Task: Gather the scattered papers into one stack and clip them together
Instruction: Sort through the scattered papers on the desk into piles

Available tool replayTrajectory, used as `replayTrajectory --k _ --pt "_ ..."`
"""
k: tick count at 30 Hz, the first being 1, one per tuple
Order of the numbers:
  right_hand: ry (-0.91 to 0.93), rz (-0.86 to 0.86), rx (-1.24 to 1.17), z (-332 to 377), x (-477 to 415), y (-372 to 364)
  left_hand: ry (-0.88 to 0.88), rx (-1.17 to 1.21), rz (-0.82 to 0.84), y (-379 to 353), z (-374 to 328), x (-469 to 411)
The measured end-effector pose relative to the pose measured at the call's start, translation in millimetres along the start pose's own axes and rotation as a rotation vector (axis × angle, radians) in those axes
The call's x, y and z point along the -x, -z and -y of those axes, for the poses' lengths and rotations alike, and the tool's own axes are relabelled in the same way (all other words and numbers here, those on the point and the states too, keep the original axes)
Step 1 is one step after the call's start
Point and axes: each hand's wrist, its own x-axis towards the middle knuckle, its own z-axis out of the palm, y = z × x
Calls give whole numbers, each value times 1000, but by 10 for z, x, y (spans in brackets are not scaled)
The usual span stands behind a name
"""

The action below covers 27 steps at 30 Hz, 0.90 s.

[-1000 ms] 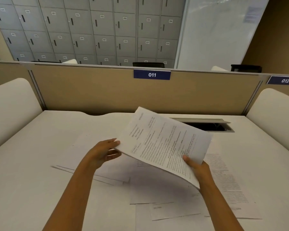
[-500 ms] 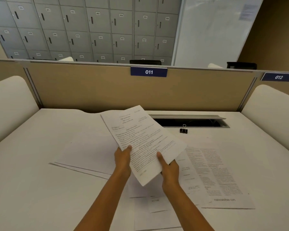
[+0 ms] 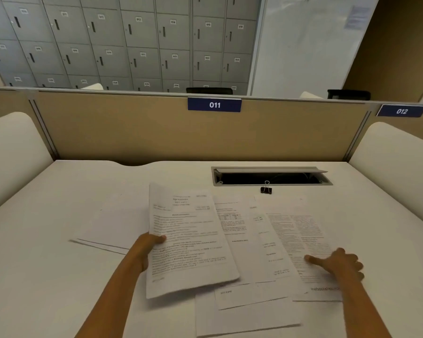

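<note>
My left hand [image 3: 145,248] grips the left edge of a printed sheet [image 3: 188,237], held slightly above the white desk [image 3: 59,276]. My right hand [image 3: 340,263] rests with fingers spread on a two-column printed page [image 3: 300,230] at the right, thumb pointing left. Between them lies another printed page [image 3: 249,240], partly under the held sheet. More sheets [image 3: 247,311] overlap near the front edge, and blank ones [image 3: 108,225] lie at the left. A small black binder clip [image 3: 266,189] stands behind the papers.
An open cable slot [image 3: 271,178] with a raised lid sits in the desk just behind the clip. A tan partition [image 3: 156,132] labelled 011 closes the back, and white rounded side panels [image 3: 12,152] flank the desk. Grey lockers stand beyond.
My right hand let go of the held sheet and moved right onto the two-column page. The left hand keeps the sheet and has lowered it toward the desk.
</note>
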Motion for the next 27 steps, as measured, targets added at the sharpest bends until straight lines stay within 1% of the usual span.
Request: replayTrajectory --k 5,10,14,18,23,25,27 --pt "-53 -3 25 -74 -67 34 40 -98 3 1 121 -2" --pt "-108 -45 -30 -133 -154 22 37 -157 0 12 129 -13" --pt "-137 -22 -117 -132 -212 25 35 -160 -6 25 156 -36" --pt "-100 18 -171 -141 -272 28 28 -155 -11 25 178 -36" --pt "-71 32 -119 -147 -267 58 5 -155 -8 25 193 -36" --pt "-33 43 -149 -149 -246 92 -2 -153 -5 24 196 -46" --pt "20 61 -257 -168 -264 128 -4 -151 -4 29 202 -58"
